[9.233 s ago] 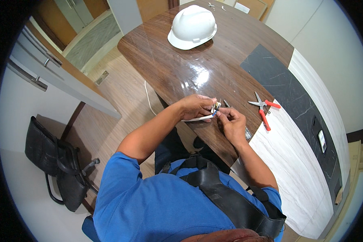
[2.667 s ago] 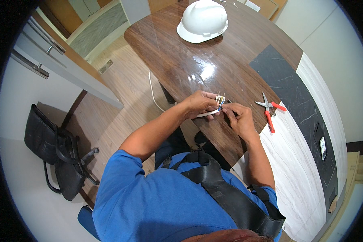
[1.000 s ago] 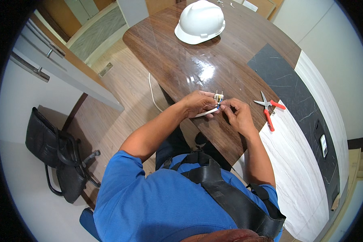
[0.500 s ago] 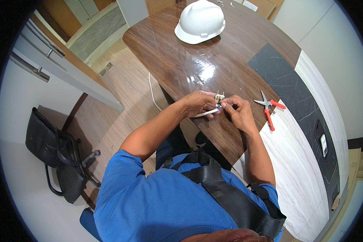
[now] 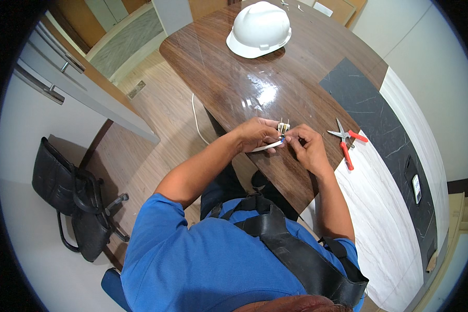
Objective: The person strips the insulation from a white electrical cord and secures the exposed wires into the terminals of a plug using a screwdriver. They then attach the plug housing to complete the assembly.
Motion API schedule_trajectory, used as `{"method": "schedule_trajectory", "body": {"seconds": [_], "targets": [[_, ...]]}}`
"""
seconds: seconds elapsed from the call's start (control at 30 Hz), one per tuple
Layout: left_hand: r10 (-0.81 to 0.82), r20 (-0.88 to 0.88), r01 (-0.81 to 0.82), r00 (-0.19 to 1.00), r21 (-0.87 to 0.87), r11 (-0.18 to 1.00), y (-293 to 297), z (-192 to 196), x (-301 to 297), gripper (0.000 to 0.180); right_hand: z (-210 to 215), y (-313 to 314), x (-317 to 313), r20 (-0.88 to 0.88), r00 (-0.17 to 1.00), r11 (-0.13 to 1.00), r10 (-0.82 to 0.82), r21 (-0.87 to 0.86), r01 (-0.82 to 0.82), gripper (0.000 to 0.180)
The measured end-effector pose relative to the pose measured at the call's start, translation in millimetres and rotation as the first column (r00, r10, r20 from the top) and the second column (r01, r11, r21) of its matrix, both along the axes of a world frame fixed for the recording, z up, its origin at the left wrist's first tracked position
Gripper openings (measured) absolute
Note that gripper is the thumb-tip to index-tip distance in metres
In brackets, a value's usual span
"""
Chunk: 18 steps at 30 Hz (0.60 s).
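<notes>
My left hand (image 5: 256, 134) is closed round a small white electrical plug (image 5: 283, 126) with its metal prongs pointing away from me. A white cable (image 5: 268, 146) runs under the same hand's fingers up to the plug. Blue and other thin wires (image 5: 283, 138) show at the cable's end, just below the plug. My right hand (image 5: 310, 150) has thumb and forefinger pinched together beside these wires; what lies between the fingertips is too small to make out. To the right, open cutters with red handles (image 5: 349, 157) lie on the table.
A white hard hat (image 5: 260, 30) stands on the far part of the brown wooden table (image 5: 208, 57). A phone (image 5: 416, 189) lies on the dark strip at the right. The white cable hangs past the table's left edge. A black chair (image 5: 62, 177) stands at the left.
The plug has tipped slightly in my left hand, showing more of its inside. My right fingertips have shifted a little beside the wires. Everything else stays in place.
</notes>
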<state>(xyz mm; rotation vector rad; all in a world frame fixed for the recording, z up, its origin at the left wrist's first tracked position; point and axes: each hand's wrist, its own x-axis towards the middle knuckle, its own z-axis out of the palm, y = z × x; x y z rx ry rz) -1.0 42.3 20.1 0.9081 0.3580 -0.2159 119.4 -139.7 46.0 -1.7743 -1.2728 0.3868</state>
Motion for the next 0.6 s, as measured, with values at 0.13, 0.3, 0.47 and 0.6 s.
{"method": "schedule_trajectory", "body": {"seconds": [0.13,0.3,0.47,0.6], "targets": [[0.025,0.008,-0.026,1.000,0.036,0.999,-3,0,-2,0.041,4,0,-4,0.065,0.998,0.999,-0.017,-0.036,0.019,0.012],[0.039,0.000,-0.039,0.999,0.087,0.995,-5,0,-1,0.043,4,-1,-6,0.117,0.993,0.999,-0.018,-0.036,0.022,0.013],[0.065,-0.025,-0.062,0.998,0.107,0.992,-7,4,-2,0.043,11,-1,-12,0.102,0.995,1.000,0.012,0.009,-0.013,0.012],[0.055,-0.001,-0.054,0.999,0.108,0.993,-7,1,-1,0.042,6,-1,-11,0.149,0.989,1.000,0.001,0.010,-0.002,0.012]]}}
